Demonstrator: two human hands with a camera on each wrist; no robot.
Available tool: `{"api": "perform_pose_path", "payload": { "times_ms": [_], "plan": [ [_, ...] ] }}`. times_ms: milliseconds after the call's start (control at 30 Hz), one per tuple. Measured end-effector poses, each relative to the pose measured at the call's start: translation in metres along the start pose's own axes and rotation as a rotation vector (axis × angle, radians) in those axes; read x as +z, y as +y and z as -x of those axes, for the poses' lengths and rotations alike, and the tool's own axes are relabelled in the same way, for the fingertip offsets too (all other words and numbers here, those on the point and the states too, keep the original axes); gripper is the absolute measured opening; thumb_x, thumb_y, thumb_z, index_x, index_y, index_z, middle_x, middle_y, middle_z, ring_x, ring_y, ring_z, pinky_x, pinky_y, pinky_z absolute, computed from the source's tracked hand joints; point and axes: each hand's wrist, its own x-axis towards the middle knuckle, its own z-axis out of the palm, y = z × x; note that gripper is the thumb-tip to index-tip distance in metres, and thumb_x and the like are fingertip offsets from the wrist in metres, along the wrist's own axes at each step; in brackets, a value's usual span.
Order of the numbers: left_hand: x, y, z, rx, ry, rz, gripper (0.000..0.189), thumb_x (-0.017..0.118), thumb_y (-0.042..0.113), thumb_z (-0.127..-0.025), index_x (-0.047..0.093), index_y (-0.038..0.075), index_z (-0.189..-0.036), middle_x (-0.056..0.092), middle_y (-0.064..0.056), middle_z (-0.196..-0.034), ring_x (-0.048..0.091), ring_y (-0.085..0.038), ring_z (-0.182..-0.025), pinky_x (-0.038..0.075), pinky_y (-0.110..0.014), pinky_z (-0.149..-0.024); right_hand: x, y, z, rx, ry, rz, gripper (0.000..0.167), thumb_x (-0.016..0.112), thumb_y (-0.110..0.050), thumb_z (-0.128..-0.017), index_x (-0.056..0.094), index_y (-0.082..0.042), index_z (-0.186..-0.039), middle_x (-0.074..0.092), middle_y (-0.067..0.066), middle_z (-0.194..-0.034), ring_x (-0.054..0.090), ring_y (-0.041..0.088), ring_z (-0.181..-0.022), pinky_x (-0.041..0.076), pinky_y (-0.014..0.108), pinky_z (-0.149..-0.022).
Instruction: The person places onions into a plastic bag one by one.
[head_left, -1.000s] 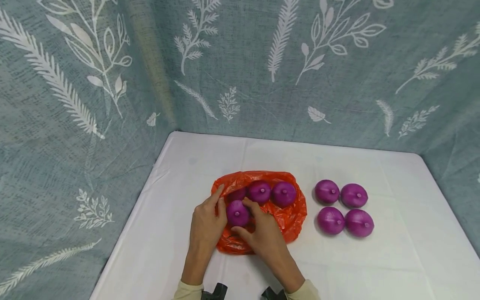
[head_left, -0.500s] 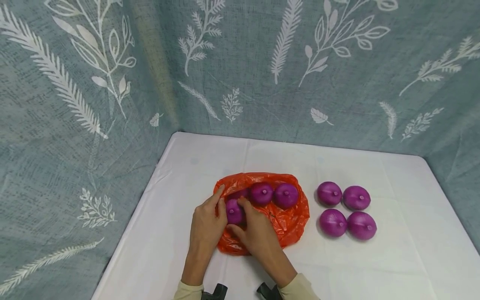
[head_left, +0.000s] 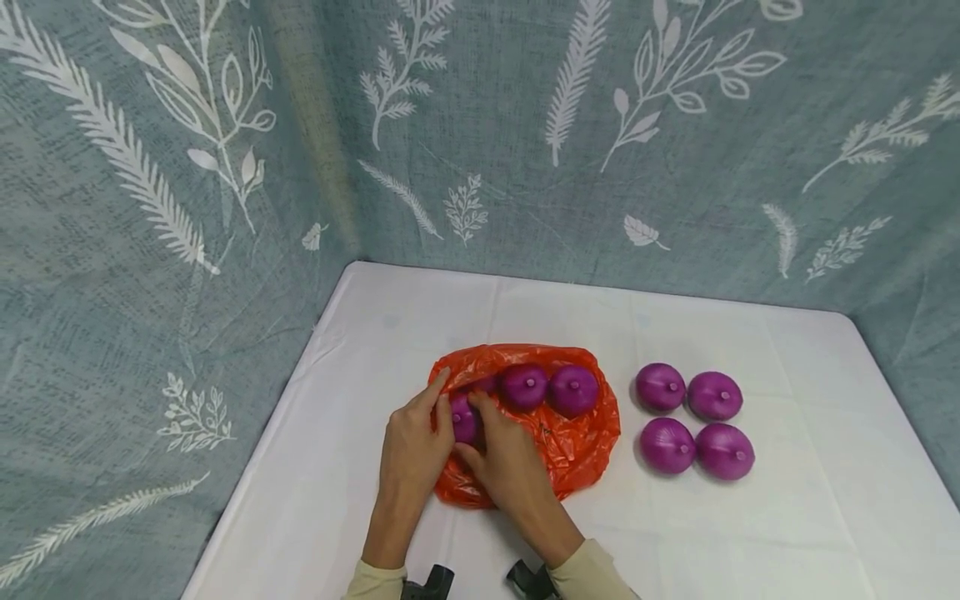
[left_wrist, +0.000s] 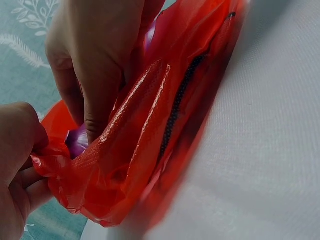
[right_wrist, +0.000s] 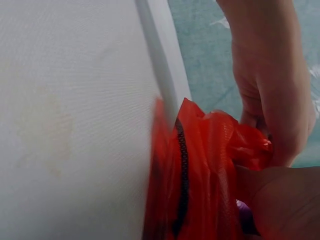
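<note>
My left hand pinches the left edge of a red plastic bag that lies with its mouth spread. In the left wrist view, the bag's film is bunched between that hand's thumb and fingers. Inside the mouth, my right hand grips a purple onion by its sides, close against the bag's left wall. Part of this onion is hidden by both hands. Behind it sit two more whole onions and a third, mostly covered one.
To the right of the bag, several purple onions stand in a two-by-two cluster on the white-covered table. A grey-green leaf-patterned cloth hangs behind the table and along its sides.
My right hand has moved left with the onion, bringing it up to the bag's left side beside my left hand. The left hand keeps its hold on the bag's edge.
</note>
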Motion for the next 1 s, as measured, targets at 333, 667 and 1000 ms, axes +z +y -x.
{"api": "perform_pose_path", "payload": {
  "times_ms": [333,667,1000],
  "plan": [
    [0.0015,-0.0005,0.0004,0.005,0.007,-0.005,0.039,0.064,0.008,-0.104,0.067,0.004,-0.142,0.076,-0.022,-0.118,0.074,-0.024,-0.084,0.062,-0.039,-0.071,0.0034,0.0002,0.0005,0.026,0.026,0.039,0.071,0.085,-0.032,-0.089,0.051,-0.009,-0.146,0.078,0.014,-0.105,0.078,0.027,-0.092,0.063,0.042,-0.083],
    [0.0007,-0.0011,0.0012,0.001,0.004,0.010,0.038,0.063,0.009,-0.104,0.067,0.003,-0.142,0.075,-0.022,-0.122,0.075,-0.024,-0.089,0.061,-0.038,-0.072,0.0000,-0.0004,0.0068,0.017,0.049,0.095,0.075,0.085,-0.032,-0.090,0.049,-0.005,-0.149,0.077,0.017,-0.101,0.078,0.028,-0.082,0.064,0.040,-0.073],
    [0.0004,-0.0004,0.0021,0.002,-0.003,0.009,0.038,0.063,0.008,-0.104,0.067,0.003,-0.142,0.075,-0.023,-0.120,0.070,-0.021,-0.079,0.060,-0.035,-0.069,-0.0020,-0.0015,0.0077,0.019,0.051,0.081,0.062,0.082,-0.022,-0.095,0.055,-0.005,-0.147,0.078,0.017,-0.106,0.077,0.028,-0.083,0.064,0.039,-0.074]
  ]
}}
